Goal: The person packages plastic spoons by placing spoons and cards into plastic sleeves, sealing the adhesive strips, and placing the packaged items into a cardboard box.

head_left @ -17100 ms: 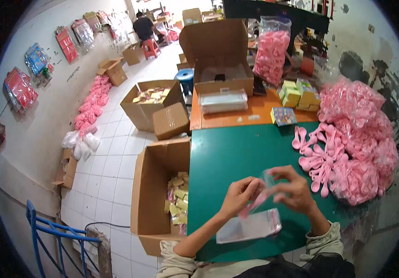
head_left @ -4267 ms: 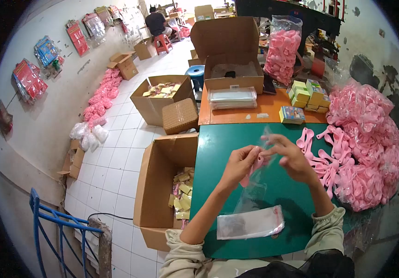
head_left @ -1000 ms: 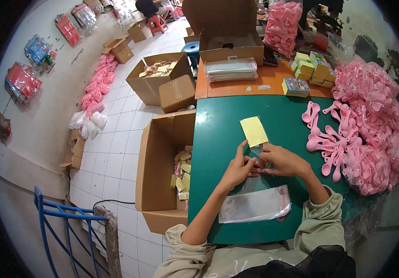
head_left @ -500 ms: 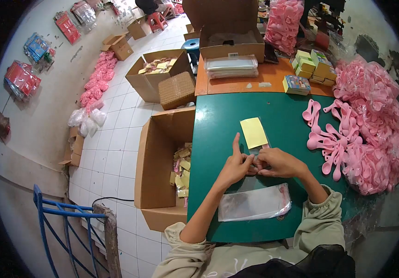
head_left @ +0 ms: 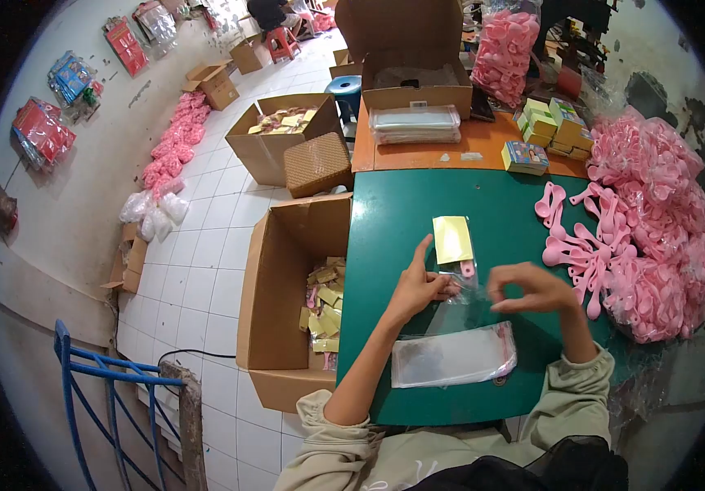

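Note:
A clear plastic bag [head_left: 469, 285] lies on the green table with a yellow card [head_left: 452, 240] and a pink spoon [head_left: 468, 268] in it. At its lower end, my left hand [head_left: 418, 286] pinches the plastic with thumb and lower fingers, index finger stretched out along the card. Just right of the bag, my right hand [head_left: 532, 288] is raised with thumb and index finger curled together; anything between them is too small to make out. Below both hands lies a stack of clear plastic bags [head_left: 454, 358].
Loose pink spoons [head_left: 594, 245] lie on the right, beside large bags of spoons [head_left: 659, 221]. Left of the table stands an open carton [head_left: 267, 295] holding packed cards. Small boxes [head_left: 525, 157] and more plastic sleeves [head_left: 415, 124] are on the orange table behind.
My right hand has moved right, away from my left hand and the bag's end. The bag with the card has straightened a little, and more of the pink spoon shows.

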Tool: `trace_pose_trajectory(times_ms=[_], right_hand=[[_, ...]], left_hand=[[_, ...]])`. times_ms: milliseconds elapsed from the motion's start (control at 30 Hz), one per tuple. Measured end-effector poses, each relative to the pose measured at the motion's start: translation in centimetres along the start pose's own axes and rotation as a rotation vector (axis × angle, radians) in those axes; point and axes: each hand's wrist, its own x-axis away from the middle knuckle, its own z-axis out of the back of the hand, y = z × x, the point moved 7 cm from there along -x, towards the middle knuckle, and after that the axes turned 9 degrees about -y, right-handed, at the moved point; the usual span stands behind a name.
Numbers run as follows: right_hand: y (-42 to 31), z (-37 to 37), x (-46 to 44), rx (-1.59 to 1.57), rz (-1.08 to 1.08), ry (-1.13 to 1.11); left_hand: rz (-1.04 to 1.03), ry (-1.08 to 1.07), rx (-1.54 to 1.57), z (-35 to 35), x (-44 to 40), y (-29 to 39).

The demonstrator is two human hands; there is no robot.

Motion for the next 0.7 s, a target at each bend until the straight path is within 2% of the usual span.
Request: trace_pose_trajectory(times_ms=[100, 133, 167, 200, 233, 300, 333, 400, 433, 500, 633, 700], right_hand=[[-1.5, 4.6, 8.3, -0.179, -0.118, 0.231], [-1.5, 6.2, 13.3, -0.286, -0.361, 0.532], [-2.3, 7.9, 18.9, -0.181, -0.443, 0.767], [-3.3, 10.3, 23.4, -0.010, -0.354, 0.691], [-3.3, 12.1, 28.9, -0.033, -0.265, 0.780], [-5.1, 16.1, 38.2, 0.134, -0.578, 1.087], [-5.6, 17.8, 42.5, 0.300, -0.810, 1.192], [-5.6, 18.4, 46.2, 0.727, -1.190, 1.226], [-5.2, 17.9, 45.3, 0.897, -1.224, 1.208], [-4.7, 15.5, 37.4, 0.986, -0.923, 1.112], [-1.6, 6.4, 14.7, 0.636, -0.229, 0.560], [0.1, 3.4, 6.6, 0.532, -0.105, 0.484]], left_hand=[[0.033, -0.088, 0.020, -0.2, 0.2, 0.3], [0.036, -0.122, 0.006, -0.3, 0.2, 0.4], [0.050, -0.137, -0.014, -0.3, 0.2, 0.3], [0.063, -0.153, -0.034, -0.3, 0.1, 0.0], [0.076, -0.171, -0.055, -0.3, 0.0, -0.2], [0.103, -0.184, -0.025, -0.4, -0.2, -0.4], [0.118, -0.189, -0.007, -0.5, -0.2, -0.6], [0.117, -0.211, 0.055, -0.6, -0.2, -0.5], [0.118, -0.219, 0.087, -0.6, -0.1, -0.5], [0.094, -0.218, 0.153, -0.7, 0.1, 0.0], [0.050, -0.175, 0.210, -0.6, 0.3, 1.0], [0.022, -0.157, 0.253, -0.6, 0.3, 1.3]])
